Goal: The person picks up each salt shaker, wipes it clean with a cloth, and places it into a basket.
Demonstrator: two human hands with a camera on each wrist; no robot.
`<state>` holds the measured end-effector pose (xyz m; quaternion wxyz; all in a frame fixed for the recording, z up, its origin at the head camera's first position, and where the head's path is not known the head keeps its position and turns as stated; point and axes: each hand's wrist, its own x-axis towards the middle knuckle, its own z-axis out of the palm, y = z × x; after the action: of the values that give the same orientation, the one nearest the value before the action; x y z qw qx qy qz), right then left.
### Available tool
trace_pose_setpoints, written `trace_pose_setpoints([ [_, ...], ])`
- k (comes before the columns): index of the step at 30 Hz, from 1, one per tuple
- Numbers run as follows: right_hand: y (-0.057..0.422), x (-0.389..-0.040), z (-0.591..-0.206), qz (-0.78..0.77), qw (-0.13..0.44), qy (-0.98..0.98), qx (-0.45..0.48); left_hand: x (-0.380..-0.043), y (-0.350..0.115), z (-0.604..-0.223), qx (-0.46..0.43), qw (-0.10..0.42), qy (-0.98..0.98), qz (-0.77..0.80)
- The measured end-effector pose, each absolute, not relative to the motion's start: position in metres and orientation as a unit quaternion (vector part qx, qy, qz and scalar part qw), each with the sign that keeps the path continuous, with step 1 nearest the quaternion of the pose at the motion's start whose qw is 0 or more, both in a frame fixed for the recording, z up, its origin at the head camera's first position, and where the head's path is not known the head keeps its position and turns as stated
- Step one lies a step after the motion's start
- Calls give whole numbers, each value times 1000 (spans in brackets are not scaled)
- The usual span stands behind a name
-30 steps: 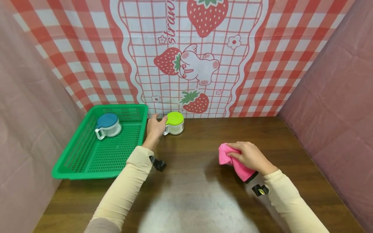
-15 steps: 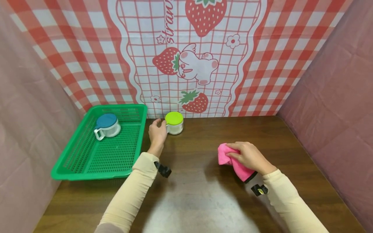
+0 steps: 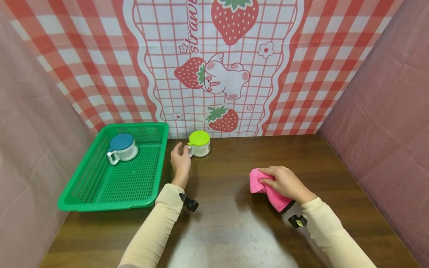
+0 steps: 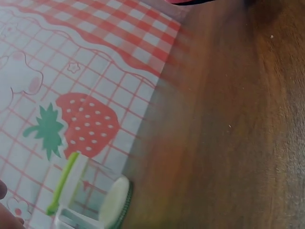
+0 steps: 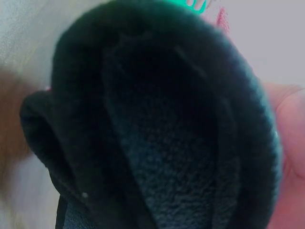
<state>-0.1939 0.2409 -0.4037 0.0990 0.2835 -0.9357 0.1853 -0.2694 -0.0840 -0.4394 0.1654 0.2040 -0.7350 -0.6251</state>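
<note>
A clear seasoning jar with a lime-green lid and white handle stands upright at the back of the table. My left hand is beside its handle, fingers apart and loosely bent, gripping nothing. In the left wrist view the jar is at lower left, and part of a finger shows at the edge, apart from it. My right hand pinches a bunched pink cloth over the table's right half. Its dark underside fills most of the right wrist view, hiding most of that hand.
A green plastic basket stands at the left, close to my left forearm. Inside it is a similar jar with a blue lid. A strawberry-print checked sheet hangs behind the wooden table, with pink cloth at the side.
My left hand has shifted right, then drawn back slightly from the green-lidded jar, leaving its lid tab and handle in sight. The right hand keeps its hold on the cloth, nearly still.
</note>
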Motion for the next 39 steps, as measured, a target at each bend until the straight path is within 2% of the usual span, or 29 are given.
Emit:
trace_pose_setpoints([
  [6,239,-195,-406,185,103,-934,289,-273,-87,-452,198,166,-736,-626],
  [19,237,-197,-410,186,100,-932,294,-287,-91,-462,198,101,-750,-623],
  [39,239,-197,-412,198,91,-932,288,-307,-92,-473,191,131,-764,-602],
])
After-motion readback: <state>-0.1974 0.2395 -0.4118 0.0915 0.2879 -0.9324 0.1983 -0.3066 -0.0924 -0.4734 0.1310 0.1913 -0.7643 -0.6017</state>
